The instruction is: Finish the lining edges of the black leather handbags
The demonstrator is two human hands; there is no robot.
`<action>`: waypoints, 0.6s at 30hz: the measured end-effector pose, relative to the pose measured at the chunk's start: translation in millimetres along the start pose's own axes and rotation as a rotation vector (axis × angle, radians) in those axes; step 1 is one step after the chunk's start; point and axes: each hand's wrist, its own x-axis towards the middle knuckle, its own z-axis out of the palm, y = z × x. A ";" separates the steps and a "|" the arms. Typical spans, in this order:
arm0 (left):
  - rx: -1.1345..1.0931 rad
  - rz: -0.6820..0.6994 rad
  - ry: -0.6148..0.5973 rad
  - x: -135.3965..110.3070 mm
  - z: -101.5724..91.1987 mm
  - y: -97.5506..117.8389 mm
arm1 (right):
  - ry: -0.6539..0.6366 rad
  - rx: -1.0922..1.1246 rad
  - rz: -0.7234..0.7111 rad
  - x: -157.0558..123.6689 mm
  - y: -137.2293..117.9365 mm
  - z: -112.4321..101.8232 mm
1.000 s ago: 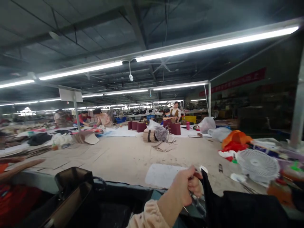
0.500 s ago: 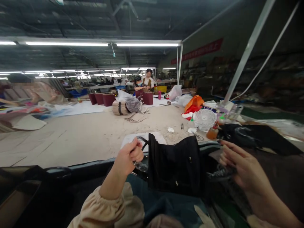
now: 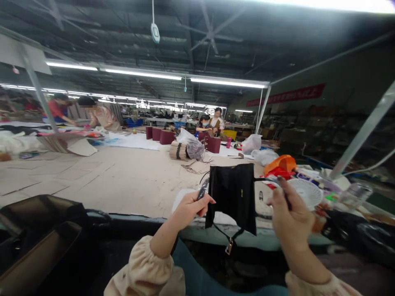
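Head view: black bag (image 3: pixel 231 193) hangs limp over the bench (image 3: pixel 123 181) edge; soft, light, best held by its top corners. Left hand (image 3: pixel 191 207), at its 9 o'clock, clenches a shiny piece (image 3: pixel 203 190), perhaps a tool; right hand (image 3: pixel 291 213), 3 o'clock, pinches its strap (image 3: pixel 263 179).

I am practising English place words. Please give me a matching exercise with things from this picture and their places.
Things:
1 black bag
2 white fan
3 maroon boxes

Places:
a far across the table
b held up between the left hand and the right hand
c just behind the right hand

Pairs: 1-b, 2-c, 3-a
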 end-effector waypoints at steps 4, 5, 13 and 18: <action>0.239 -0.073 0.125 26.7 -21.7 -35.5 | -0.418 0.075 -0.047 -55.8 27.2 56.7; 0.261 -0.096 0.162 29.0 -28.2 -49.9 | -0.579 0.095 -0.041 -75.0 38.6 69.2; 0.430 -0.284 0.462 24.4 -66.4 -125.1 | -1.041 0.048 0.109 -142.3 81.6 93.9; 0.571 -0.207 0.627 50.9 -58.0 -117.2 | -1.171 0.064 0.021 -117.3 90.8 83.3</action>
